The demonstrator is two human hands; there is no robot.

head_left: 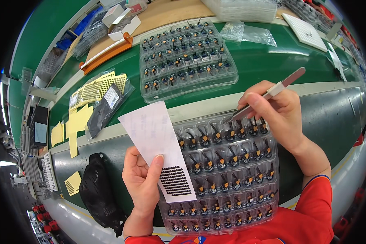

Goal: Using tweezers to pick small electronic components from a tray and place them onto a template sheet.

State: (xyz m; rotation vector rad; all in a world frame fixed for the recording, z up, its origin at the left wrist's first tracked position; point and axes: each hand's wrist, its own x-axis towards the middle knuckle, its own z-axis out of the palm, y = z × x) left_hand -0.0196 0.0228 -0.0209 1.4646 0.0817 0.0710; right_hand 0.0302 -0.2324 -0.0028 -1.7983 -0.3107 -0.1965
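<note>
My left hand point(144, 179) pinches the edge of a white backing sheet point(150, 132) that carries rows of small black stickers point(175, 181) at its lower end. The sheet covers part of a clear plastic tray point(232, 195), which holds rows of small black parts with short tails and orange patches. Over the tray's far right portion, my right hand point(272, 110) grips a pair of tweezers point(278, 87) between thumb and fingers. The tweezers' tips point down at a part in the tray's far row. Whether anything is between the tips is too small to tell.
Beyond the near tray stands a second filled clear tray point(187, 61) on the green table. To the left lie yellow sticker sheets point(103, 89), a black packet point(105, 107), a black mesh pouch point(99, 191) and an orange holder point(105, 53). Clear bags point(258, 35) lie at the back.
</note>
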